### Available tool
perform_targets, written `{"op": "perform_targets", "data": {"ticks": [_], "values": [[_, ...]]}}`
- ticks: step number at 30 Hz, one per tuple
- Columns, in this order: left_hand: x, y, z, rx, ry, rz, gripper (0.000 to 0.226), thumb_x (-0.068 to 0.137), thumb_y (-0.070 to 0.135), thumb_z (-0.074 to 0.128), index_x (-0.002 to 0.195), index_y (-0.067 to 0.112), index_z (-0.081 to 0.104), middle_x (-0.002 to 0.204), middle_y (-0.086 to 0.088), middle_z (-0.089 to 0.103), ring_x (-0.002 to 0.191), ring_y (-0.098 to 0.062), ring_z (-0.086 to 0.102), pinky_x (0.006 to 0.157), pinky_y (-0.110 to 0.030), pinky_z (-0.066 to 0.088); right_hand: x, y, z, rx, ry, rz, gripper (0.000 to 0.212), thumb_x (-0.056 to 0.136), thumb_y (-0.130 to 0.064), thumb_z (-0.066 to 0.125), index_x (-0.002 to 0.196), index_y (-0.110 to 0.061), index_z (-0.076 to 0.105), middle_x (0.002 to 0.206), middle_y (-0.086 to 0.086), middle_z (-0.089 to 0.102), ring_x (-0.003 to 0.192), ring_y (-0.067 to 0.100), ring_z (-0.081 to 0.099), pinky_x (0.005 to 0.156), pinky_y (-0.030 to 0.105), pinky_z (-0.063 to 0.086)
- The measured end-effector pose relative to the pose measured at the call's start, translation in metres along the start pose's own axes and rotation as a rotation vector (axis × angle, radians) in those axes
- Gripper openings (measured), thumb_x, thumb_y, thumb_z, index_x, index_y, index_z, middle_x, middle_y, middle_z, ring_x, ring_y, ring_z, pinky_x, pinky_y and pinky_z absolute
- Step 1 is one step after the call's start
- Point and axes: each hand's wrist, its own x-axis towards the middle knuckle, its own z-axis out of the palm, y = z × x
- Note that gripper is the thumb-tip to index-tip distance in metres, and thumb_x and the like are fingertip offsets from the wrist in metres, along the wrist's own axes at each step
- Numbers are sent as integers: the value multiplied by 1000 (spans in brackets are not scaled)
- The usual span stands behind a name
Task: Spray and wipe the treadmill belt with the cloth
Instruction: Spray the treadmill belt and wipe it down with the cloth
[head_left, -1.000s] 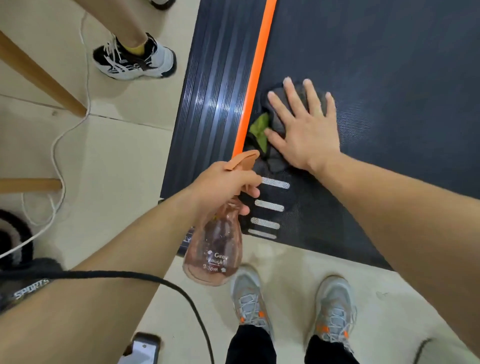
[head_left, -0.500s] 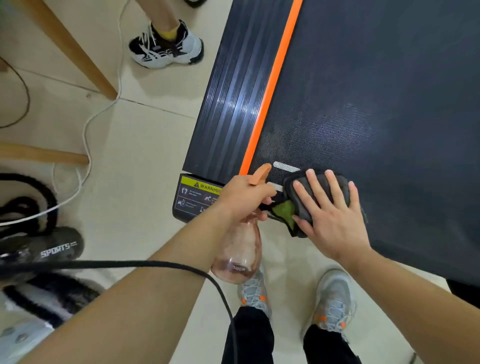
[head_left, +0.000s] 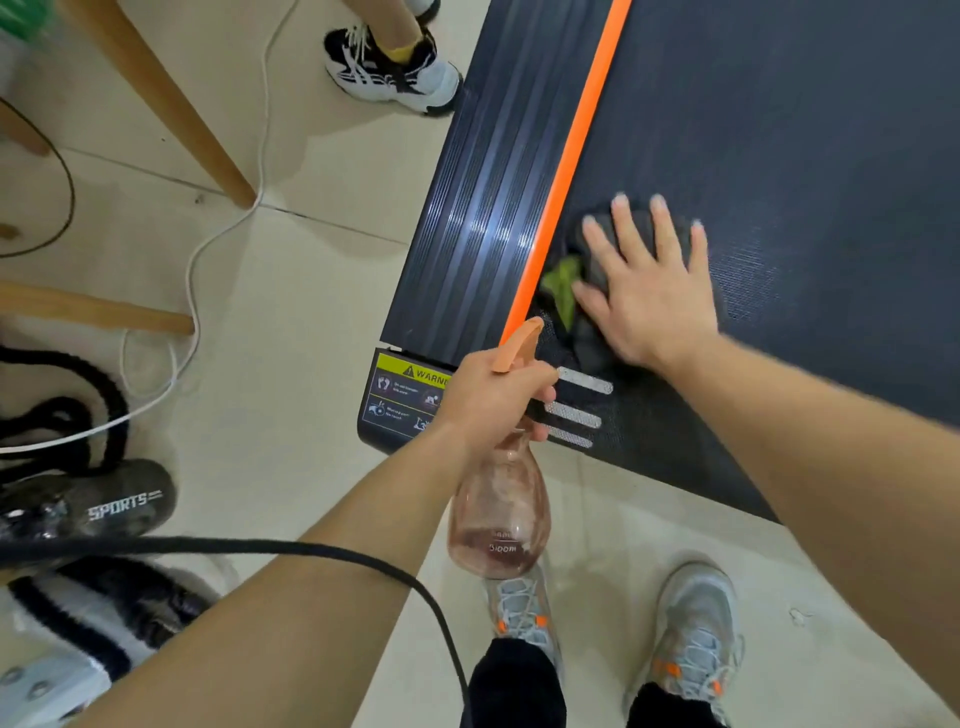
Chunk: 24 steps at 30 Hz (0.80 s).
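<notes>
Right hand lies flat with fingers spread, pressing the dark cloth onto the treadmill belt just beside the orange stripe. Left hand grasps the pink spray bottle by its neck, at the stripe's near end. Cloth judged soft and light, liable to bunch; best controlled under a flat palm.

- Belt: dark, textured, flat.
- Cloth: dark grey with a green fold, bunched on the belt beside its left edge.
- Spray bottle: clear pink, orange trigger, upright, at the belt's near-left corner.
</notes>
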Motion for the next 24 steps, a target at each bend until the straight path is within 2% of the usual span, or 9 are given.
{"op": "perform_targets", "data": {"ticks": [2,4,8,11,14,16,18,20,24], "values": [[7,-3,-5,-14,1,37,8,93,15,68,89,8,69,89,-12,72,52,-23,60,49,-26,47,44,-11,-7,13,-4,90,66,103,-60,21,163,-32,11,172,1,1,157,34,-7,122,62,-3],[11,-5,-9,9,0,52,8,92,16,68,88,10,68,89,-10,74,51,-24,61,53,-28,49,35,-22,0,2,25,122,66,103,-57,24,162,-29,15,172,3,4,157,34,-5,122,62,-4],[7,0,-13,15,6,71,8,87,20,69,85,12,70,86,-9,74,58,-27,63,60,-31,52,-90,-28,28,-109,-28,-240,69,98,-54,37,160,-26,28,170,4,17,157,35,9,122,62,7],[2,8,-15,30,-18,94,10,89,21,69,88,11,72,87,-9,74,58,-26,64,60,-32,53,-82,0,22,-161,-105,-374,69,96,-59,32,160,-32,28,169,-1,20,156,32,16,121,60,16],[1,12,-21,75,-30,89,18,92,24,70,105,12,73,97,-12,78,55,-26,64,63,-34,52,-16,6,6,-135,-79,-174,68,98,-62,19,161,-36,20,171,-3,11,157,31,8,123,60,12],[5,11,-23,103,-40,108,15,90,26,70,104,19,73,100,-12,78,56,-29,67,65,-37,53,6,-1,2,-57,-45,8,65,102,-60,18,162,-35,13,172,-3,3,158,31,-1,123,60,4],[6,11,-21,134,-37,127,14,82,32,72,96,29,72,93,-5,78,74,-38,76,71,-48,61,-10,-17,9,-38,14,46,64,103,-58,24,162,-33,15,172,0,3,157,32,-2,122,61,2],[4,8,-17,134,-35,117,22,76,33,71,98,28,74,83,1,76,87,-41,77,75,-49,61,-53,-25,22,-54,28,-15,66,101,-58,27,161,-31,20,171,2,9,157,34,3,121,64,5],[-13,5,2,177,-109,103,10,82,26,69,91,27,70,88,-4,76,57,-29,66,61,-34,50,-143,6,47,-104,27,-8,65,101,-58,28,160,-31,27,170,1,17,156,34,11,120,64,14]]}}
